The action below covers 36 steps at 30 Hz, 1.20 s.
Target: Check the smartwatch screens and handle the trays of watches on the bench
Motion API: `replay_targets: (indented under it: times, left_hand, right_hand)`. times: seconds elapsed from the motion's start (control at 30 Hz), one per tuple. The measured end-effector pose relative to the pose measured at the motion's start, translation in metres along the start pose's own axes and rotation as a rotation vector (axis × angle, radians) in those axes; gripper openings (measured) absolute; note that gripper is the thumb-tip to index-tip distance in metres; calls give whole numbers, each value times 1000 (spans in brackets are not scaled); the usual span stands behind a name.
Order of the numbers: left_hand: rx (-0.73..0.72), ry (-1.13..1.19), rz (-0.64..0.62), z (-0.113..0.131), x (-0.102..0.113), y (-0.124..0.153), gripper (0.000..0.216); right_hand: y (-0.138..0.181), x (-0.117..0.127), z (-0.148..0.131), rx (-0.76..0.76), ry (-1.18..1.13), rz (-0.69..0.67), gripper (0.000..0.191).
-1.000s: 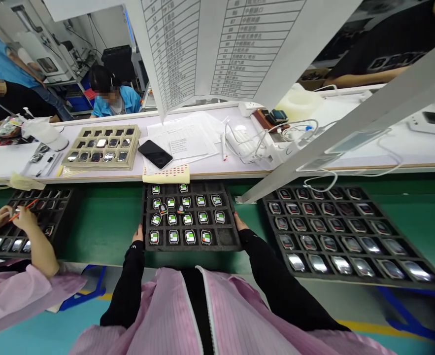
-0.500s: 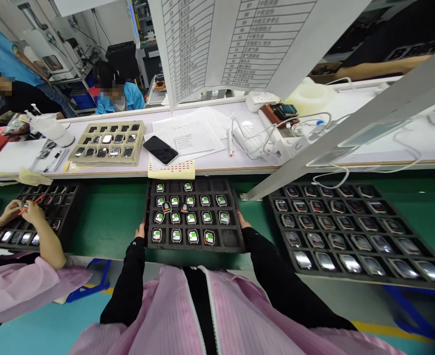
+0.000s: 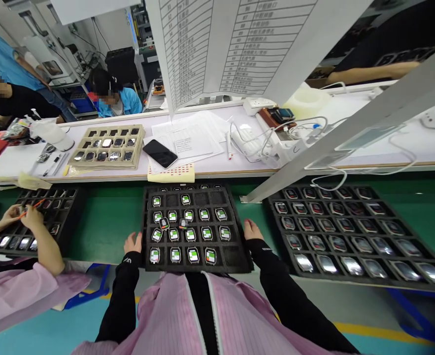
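In front of me a black foam tray (image 3: 235,257) lies on the green bench, its near edge close to my body. Square watches (image 3: 190,234) with lit white-and-green screens sit in most of its compartments. Two smaller dark-screened devices (image 3: 184,224) rest across the dividers. At the tray's left side, my left hand (image 3: 133,243) has its fingers apart and holds nothing, with a small gap to the tray. Along the right side, my right hand (image 3: 252,230) is open beside the tray edge; whether a fingertip touches it I cannot tell.
Another black tray of dark-screened watches (image 3: 337,241) lies to the right, past a slanted metal post (image 3: 276,182). At left a co-worker's hand (image 3: 34,217) holds an orange stick over a tray. The shelf behind carries a phone (image 3: 160,153), papers and a beige watch tray (image 3: 139,157).
The black tray has come nearer to my body, and another row of watches shows at its far edge. My hands, which held its sides, have let go.
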<state>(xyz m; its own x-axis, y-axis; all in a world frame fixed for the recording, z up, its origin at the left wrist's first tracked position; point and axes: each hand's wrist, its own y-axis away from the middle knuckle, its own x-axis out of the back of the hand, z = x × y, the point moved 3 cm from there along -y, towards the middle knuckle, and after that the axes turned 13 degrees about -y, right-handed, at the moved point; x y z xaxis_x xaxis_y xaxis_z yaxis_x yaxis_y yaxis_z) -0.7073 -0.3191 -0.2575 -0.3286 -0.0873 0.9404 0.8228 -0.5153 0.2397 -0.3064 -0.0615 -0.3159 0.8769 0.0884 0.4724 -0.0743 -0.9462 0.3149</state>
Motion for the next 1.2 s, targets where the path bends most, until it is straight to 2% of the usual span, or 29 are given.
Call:
replay_targets:
  times: [0.07,0.17,0.33,0.43,0.5,0.63,0.8,1.0,1.13,1.2]
  left_hand:
    - [-86,-6,18,16,8,-1,52]
    - [-230,-32,23,48,13,2,61]
    - [-430,-222,9,88,4,11,62]
    - [-462,-250,0,95,-3,10,58]
    - [-477,-264,0,97,-6,7,55]
    - [-500,-276,14,98,-9,1,52]
    - [-524,-262,41,99,-10,1,48]
    - [-539,-228,87,101,-12,8,52]
    - [-527,-193,124,100,-12,12,55]
    - [-511,-172,144,99,-11,13,52]
  right_hand:
    - [2,-4,-25,144,-29,34,59]
    - [13,-26,-60,355,-61,-17,62]
    - [52,-79,-91,648,-53,-263,49]
    - [80,-106,-97,909,103,-451,47]
    - [92,-120,-98,1036,251,-520,50]
    - [95,-134,-98,1060,381,-534,48]
    - [93,-140,-98,1055,319,-543,44]
    - [98,-141,-99,1060,305,-557,48]
    - [100,-133,-103,1050,273,-470,65]
    - [100,-129,-103,1036,258,-396,67]
